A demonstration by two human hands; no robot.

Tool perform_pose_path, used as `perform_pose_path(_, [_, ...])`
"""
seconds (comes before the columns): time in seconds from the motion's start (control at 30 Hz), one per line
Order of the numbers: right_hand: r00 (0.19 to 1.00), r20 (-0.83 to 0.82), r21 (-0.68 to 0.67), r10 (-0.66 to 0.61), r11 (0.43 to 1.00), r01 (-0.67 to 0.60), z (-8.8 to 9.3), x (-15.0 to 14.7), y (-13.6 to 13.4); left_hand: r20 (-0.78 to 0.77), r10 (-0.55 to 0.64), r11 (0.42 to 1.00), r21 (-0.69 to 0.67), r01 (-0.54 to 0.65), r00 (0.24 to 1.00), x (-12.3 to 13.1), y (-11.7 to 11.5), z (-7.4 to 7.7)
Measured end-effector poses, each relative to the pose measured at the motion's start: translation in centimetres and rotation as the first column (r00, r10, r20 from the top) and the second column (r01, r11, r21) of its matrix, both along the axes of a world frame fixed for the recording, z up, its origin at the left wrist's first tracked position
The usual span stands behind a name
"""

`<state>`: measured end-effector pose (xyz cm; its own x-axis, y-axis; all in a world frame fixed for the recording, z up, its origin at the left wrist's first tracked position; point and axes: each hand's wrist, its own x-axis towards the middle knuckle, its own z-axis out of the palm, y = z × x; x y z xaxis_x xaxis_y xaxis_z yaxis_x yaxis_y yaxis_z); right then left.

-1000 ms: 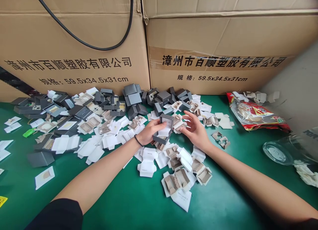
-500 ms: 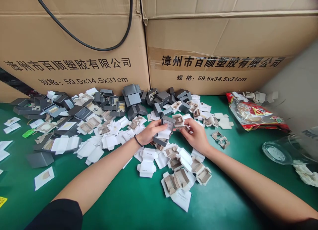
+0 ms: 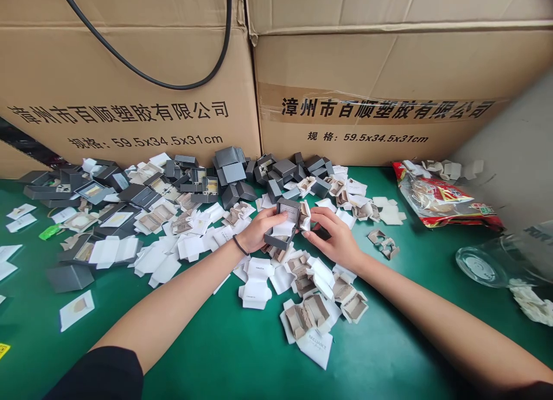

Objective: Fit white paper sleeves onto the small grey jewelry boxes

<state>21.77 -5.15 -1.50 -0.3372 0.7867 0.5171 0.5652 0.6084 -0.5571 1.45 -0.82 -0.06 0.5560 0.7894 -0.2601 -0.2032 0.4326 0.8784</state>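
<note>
My left hand point(image 3: 262, 227) is closed around a small dark grey jewellery box point(image 3: 281, 239), which stands open with its white lining showing. The thumb presses inside it. Just to the right of the box, my right hand point(image 3: 334, 236) has its fingertips and thumb on a folded white cardboard insert point(image 3: 305, 217) with a grey-brown inner side. The insert is against or very near the box's right edge. Below the hands lie several loose inserts point(image 3: 309, 316) and a white printed card point(image 3: 317, 349).
A heap of dark grey boxes point(image 3: 228, 164) lines the back, mixed with white paper pieces point(image 3: 164, 267). Large cartons point(image 3: 129, 60) form a wall behind. At right are a red-edged plastic bag point(image 3: 444, 195) and a clear cup point(image 3: 484, 266) on its side.
My right hand has moved slightly left and turned, bringing the insert from behind the box's upper right to its right edge. My left hand and the box tilted a little.
</note>
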Motion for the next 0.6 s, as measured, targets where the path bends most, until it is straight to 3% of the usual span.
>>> perform_pose_path(0.13, [0.999,0.016,0.046,-0.031,0.999,0.030,-0.03,0.01,0.04,0.007,0.007,1.000,-0.010,-0.007,1.000,0.04,-0.09,0.16])
perform_pose_path(0.4, [1.000,0.012,0.013,-0.006,1.000,0.006,0.41,-0.06,-0.06,0.018,-0.002,1.000,-0.019,0.002,1.000,0.29,-0.26,0.45])
perform_pose_path(0.6, [0.985,-0.139,-0.110,-0.101,0.990,0.086,-0.08,0.10,0.03,0.044,0.128,0.991,0.029,-0.130,0.991,0.83,-0.49,0.50])
